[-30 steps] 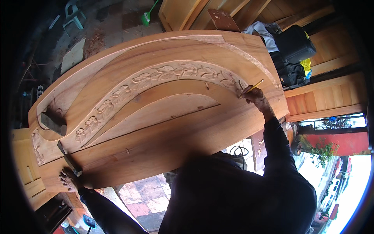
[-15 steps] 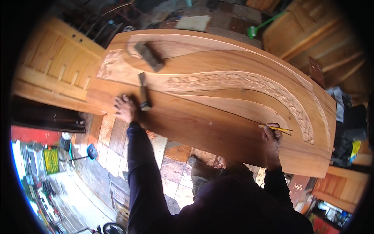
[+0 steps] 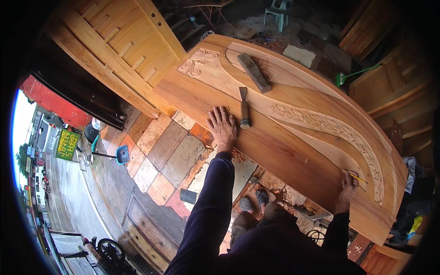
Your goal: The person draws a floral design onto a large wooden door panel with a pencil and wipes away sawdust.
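Head camera: off the carved band (image 3: 331,125) now, the right hand (image 3: 349,187) seemingly pinches the pencil (image 3: 360,178), left hand (image 3: 223,130) spread beside the chisel (image 3: 244,112).

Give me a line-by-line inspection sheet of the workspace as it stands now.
Surface: carved wooden panel, with a leafy relief band and a plain board along the person's side.
Job's things: flared-blade chisel and dark rectangular block lie apart on the panel; yellow pencil in hand.
Clutter: dark block on the floor; debris scattered on the tiles.
Hands: left hand flat on the panel beside the chisel; right hand grips the pencil, tip contact unclear.
Cables: coiled black cord below the panel.
Surroundings: blue dustpan, green broom, pale chair, motorcycle.
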`<state>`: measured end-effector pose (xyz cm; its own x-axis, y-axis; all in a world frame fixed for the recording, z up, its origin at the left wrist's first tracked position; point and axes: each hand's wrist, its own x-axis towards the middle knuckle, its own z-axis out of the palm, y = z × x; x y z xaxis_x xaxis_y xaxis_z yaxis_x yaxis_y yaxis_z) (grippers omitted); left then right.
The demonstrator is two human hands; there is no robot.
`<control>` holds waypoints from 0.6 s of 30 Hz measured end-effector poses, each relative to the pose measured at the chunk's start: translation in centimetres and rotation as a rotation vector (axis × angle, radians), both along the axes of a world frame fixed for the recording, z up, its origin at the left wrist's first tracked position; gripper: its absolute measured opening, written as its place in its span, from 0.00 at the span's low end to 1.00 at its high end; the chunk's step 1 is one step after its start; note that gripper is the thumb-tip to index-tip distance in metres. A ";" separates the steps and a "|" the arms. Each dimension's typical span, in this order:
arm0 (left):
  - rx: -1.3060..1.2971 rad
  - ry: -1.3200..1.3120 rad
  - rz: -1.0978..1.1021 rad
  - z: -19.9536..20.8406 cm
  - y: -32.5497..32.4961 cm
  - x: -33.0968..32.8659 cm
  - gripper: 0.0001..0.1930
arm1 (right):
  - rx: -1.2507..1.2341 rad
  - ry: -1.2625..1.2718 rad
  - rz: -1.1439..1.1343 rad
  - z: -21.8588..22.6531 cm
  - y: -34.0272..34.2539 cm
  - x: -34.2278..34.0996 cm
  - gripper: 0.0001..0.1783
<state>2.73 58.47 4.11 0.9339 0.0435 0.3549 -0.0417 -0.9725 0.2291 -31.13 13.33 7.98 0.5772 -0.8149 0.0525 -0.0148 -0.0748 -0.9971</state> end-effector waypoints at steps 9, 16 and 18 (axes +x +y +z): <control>-0.017 0.167 -0.253 1.4 3.3 -5.8 0.34 | 0.023 -0.079 -0.073 -1.0 0.9 0.8 0.08; -0.075 0.254 -0.389 3.9 4.2 -8.9 0.33 | 0.256 -0.211 0.190 0.4 10.4 9.1 0.03; -0.073 0.181 -0.415 3.3 5.8 -9.6 0.32 | 0.315 -0.237 0.296 0.4 14.6 12.4 0.04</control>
